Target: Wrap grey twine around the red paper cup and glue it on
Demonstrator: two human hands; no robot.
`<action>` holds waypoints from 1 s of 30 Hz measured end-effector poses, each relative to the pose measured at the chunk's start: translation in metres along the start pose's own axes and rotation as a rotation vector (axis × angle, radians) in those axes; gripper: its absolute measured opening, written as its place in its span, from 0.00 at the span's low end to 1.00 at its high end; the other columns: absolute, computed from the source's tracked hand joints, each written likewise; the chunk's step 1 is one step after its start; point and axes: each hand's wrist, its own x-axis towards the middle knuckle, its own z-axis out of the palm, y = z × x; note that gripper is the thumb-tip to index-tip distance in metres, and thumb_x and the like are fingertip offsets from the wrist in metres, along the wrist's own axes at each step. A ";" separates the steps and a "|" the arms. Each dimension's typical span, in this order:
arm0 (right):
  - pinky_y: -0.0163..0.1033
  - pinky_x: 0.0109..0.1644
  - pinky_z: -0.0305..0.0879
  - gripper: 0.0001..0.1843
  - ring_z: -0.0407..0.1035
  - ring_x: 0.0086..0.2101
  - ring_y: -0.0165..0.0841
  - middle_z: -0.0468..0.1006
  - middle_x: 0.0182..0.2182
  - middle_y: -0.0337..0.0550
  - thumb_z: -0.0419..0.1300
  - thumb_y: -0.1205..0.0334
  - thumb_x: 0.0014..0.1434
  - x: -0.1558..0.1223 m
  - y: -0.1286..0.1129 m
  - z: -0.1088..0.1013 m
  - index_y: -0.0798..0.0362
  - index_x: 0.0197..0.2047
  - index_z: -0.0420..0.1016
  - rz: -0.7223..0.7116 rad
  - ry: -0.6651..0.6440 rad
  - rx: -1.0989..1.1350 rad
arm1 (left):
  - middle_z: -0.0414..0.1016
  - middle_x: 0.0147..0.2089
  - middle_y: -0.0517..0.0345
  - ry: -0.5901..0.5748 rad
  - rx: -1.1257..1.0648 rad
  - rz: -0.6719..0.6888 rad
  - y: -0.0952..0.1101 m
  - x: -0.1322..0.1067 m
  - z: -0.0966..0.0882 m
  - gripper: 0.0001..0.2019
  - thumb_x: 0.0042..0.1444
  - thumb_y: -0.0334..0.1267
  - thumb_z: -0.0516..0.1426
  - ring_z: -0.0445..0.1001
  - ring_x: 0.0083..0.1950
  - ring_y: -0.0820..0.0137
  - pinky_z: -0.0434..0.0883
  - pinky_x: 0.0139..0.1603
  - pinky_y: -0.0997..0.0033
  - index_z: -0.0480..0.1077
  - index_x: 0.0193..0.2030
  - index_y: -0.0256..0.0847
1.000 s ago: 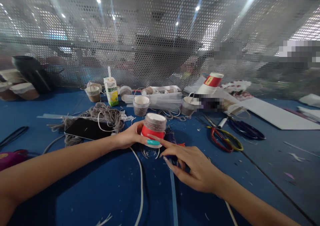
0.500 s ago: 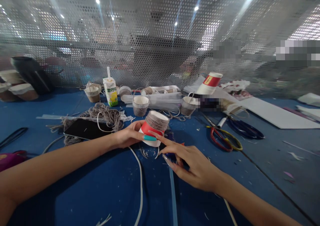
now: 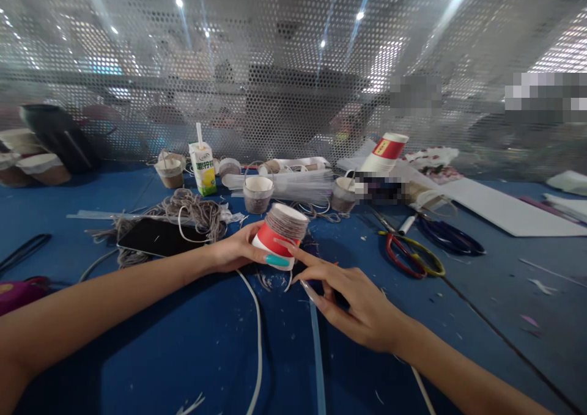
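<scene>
My left hand (image 3: 236, 250) is wrapped round a red and white paper cup (image 3: 270, 242), held tilted above the table. Grey yarn (image 3: 287, 220) winds in rows round the cup's upper part, just below its open rim. From the right, my right hand (image 3: 348, 305) reaches in with its index fingertip against the cup's side. Its thumb stands apart below, and I see nothing held in it. A white cord (image 3: 258, 341) runs from near the left hand toward the front edge. The cup's far side is hidden.
Left lie a black phone (image 3: 156, 236) and tangled grey yarn (image 3: 197, 210). Behind stand a drink carton (image 3: 202, 169) and small wrapped cups (image 3: 257, 196). Scissors (image 3: 408, 259) lie right, near a white board (image 3: 509, 210). A perforated metal screen (image 3: 284, 97) closes off the back.
The cup has turned and shifted slightly left in my left hand, whose thumb has slid a little to the right. My right index fingertip follows along the cup's side.
</scene>
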 end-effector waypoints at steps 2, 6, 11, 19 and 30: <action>0.32 0.23 0.61 0.09 0.61 0.18 0.20 0.66 0.62 0.53 0.49 0.66 0.63 0.001 -0.001 0.000 0.50 0.46 0.65 0.000 0.019 0.002 | 0.77 0.42 0.52 0.001 -0.021 -0.003 -0.001 0.000 -0.003 0.30 0.33 0.31 0.70 0.76 0.42 0.68 0.70 0.46 0.68 0.71 0.47 0.35; 0.31 0.22 0.61 0.10 0.61 0.18 0.19 0.65 0.63 0.53 0.49 0.68 0.63 0.001 0.002 0.000 0.50 0.47 0.64 -0.047 0.034 0.074 | 0.78 0.43 0.49 -0.052 -0.024 -0.003 -0.003 0.000 -0.009 0.30 0.34 0.33 0.70 0.77 0.42 0.66 0.70 0.46 0.66 0.70 0.49 0.35; 0.32 0.24 0.63 0.09 0.61 0.18 0.18 0.65 0.63 0.53 0.49 0.68 0.64 -0.002 0.002 0.000 0.49 0.47 0.65 -0.026 0.080 0.162 | 0.77 0.48 0.45 -0.103 -0.006 -0.002 -0.002 0.000 -0.011 0.31 0.37 0.36 0.69 0.76 0.47 0.61 0.68 0.49 0.64 0.70 0.51 0.34; 0.31 0.24 0.63 0.11 0.64 0.18 0.18 0.66 0.62 0.54 0.50 0.69 0.62 -0.001 0.001 0.001 0.50 0.46 0.66 0.004 0.049 0.124 | 0.77 0.47 0.47 -0.048 0.063 -0.051 -0.001 -0.001 -0.005 0.31 0.35 0.32 0.70 0.76 0.45 0.64 0.68 0.51 0.63 0.71 0.50 0.34; 0.46 0.38 0.72 0.14 0.70 0.38 0.40 0.70 0.39 0.52 0.52 0.65 0.55 0.001 0.014 -0.023 0.54 0.46 0.62 -0.018 0.367 -0.325 | 0.79 0.46 0.49 -0.057 -0.061 -0.037 0.000 -0.001 -0.006 0.29 0.36 0.30 0.68 0.76 0.48 0.64 0.67 0.55 0.63 0.72 0.50 0.35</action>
